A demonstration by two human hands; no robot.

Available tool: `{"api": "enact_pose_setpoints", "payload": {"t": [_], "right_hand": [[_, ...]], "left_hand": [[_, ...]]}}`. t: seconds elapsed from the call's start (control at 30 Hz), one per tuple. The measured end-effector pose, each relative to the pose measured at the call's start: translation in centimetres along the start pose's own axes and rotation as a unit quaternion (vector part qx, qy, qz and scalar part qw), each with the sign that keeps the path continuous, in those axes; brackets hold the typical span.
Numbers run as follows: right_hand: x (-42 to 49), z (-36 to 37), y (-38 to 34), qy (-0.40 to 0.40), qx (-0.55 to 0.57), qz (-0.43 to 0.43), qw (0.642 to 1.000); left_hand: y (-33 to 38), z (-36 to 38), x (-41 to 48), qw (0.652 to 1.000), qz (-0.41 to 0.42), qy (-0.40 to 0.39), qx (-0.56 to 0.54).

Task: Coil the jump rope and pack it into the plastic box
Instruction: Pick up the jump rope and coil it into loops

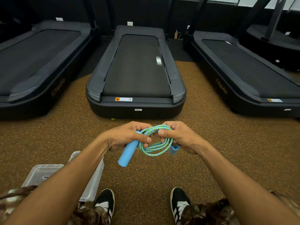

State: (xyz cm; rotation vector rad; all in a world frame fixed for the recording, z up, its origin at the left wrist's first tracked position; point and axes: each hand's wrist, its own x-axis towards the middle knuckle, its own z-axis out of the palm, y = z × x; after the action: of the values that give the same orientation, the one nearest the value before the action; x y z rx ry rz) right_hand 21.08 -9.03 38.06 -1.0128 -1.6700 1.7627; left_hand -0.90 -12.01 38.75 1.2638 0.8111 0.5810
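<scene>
Sitting low at left on the speckled brown floor point(48, 135), the clear plastic box point(93, 181) lay beneath the left forearm, while the left hand point(128, 135) closed around a smooth blue cylindrical handle point(127, 154) slanting down-left, and the right hand point(178, 137) pinched the braided green-blue rope coil point(155, 147) held between them.

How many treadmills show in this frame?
4. One treadmill lies straight ahead, one at left, one at right, and part of a fourth at far right, cut off by the frame. More may lie outside it.
</scene>
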Motion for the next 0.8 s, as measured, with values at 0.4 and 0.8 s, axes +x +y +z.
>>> {"api": "enact_pose_setpoints", "payload": {"t": [0.4, 0.8], "right_hand": [[0.3, 0.1, 0.7, 0.016, -0.001, -0.012, 1.0], [0.0, -0.2, 1.5, 0.014, 0.008, 0.015, 1.0]], "left_hand": [[-0.7, 0.8, 0.5, 0.995, 0.049, 0.078, -0.036], [-1.1, 0.2, 0.7, 0.996, -0.02, 0.081, 0.006]]}}
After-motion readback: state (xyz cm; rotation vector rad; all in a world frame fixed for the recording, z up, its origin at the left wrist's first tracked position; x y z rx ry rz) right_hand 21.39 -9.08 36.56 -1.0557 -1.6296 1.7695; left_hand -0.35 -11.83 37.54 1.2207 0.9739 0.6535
